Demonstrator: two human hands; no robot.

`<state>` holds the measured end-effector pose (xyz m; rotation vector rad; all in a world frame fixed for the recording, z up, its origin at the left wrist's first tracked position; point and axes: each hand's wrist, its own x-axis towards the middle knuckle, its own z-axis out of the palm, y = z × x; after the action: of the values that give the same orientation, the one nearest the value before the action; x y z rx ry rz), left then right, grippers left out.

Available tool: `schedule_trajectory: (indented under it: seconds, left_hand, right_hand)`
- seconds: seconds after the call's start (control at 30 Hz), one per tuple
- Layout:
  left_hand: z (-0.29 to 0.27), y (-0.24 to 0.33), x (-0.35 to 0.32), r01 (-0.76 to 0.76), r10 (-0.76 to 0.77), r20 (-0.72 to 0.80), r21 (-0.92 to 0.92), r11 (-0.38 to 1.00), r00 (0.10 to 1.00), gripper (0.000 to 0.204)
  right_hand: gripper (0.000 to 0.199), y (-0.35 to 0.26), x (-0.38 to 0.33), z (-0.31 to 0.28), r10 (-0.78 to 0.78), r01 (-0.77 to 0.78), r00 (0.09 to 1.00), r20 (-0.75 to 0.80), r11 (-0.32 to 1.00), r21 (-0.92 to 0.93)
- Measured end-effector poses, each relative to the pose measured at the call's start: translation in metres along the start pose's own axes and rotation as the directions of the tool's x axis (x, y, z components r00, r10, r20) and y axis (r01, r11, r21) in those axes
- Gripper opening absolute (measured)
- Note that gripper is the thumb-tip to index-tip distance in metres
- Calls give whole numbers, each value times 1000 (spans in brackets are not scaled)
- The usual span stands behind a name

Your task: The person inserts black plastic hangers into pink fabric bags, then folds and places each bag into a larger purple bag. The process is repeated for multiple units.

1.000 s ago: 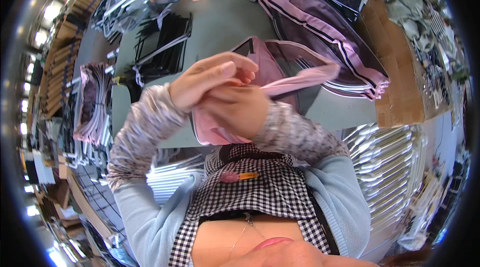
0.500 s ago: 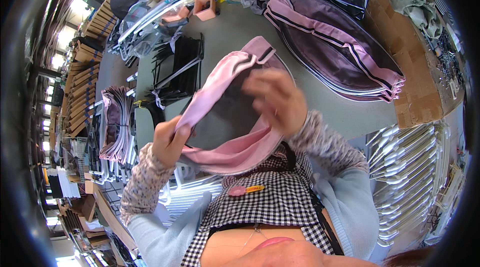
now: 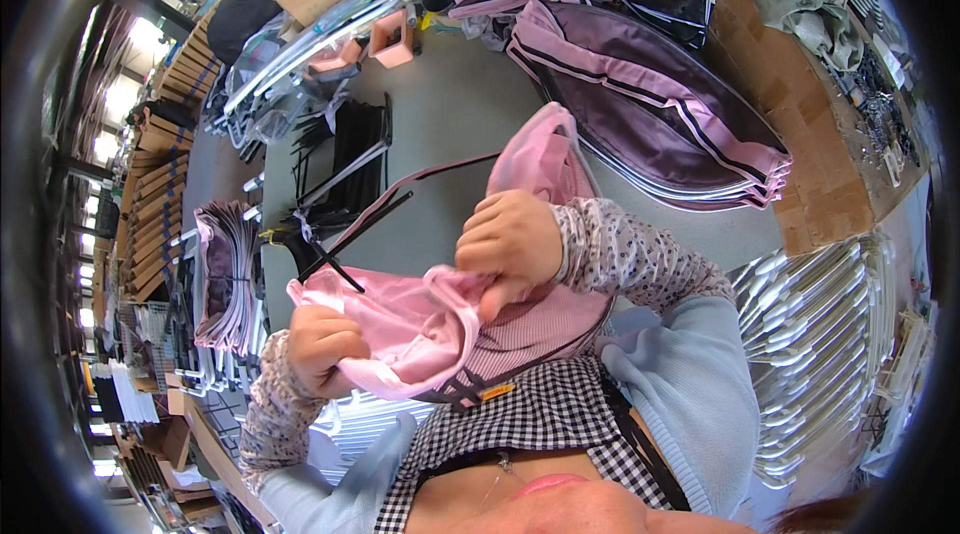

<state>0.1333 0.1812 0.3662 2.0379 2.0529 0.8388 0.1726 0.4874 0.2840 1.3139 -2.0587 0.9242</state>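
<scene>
Between my hands hangs a floppy pink fabric piece (image 3: 395, 309), perhaps part of a sewn bag, with ribbed or mesh cloth and dark trim along its edge. My left hand (image 3: 325, 346) grips its near left end, fingers curled over the rim. Higher up, my right hand (image 3: 512, 242) is closed on a fold at the middle. One end of the piece stands up beyond my right wrist. A thin dark strip (image 3: 430, 172) arcs over the table from that end toward the left. Close to its lower end lies a bundle of black strips (image 3: 355, 144) with a pale tie.
A stack of pink and dark sewn panels (image 3: 650, 99) lies at the table's far right, beside a brown cardboard sheet (image 3: 825, 169). Orange boxes (image 3: 390, 39) stand at the back. White hangers or rods (image 3: 815, 364) hang at the right; tied panels (image 3: 228, 274) hang at the left.
The pink piece has turned from a raised, open loop to a lower, folded shape. My right hand has gone from loosely spread to gripping it; my left hand has moved lower.
</scene>
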Motion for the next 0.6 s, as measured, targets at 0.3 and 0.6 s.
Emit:
schedule_trajectory:
  seconds: [0.3, 0.6]
  left_hand:
    - [77, -60, -52, 316, -328, -52, -158, 935, 943, 15]
    - [117, -113, -41, 482, -483, -26, -38, 876, 875, 20]
  right_hand:
    - [50, -35, 3, -35, 137, -136, 990, -12, 968, -210]
    - [46, -54, 12, 6, 280, -297, 955, -99, 896, -330]
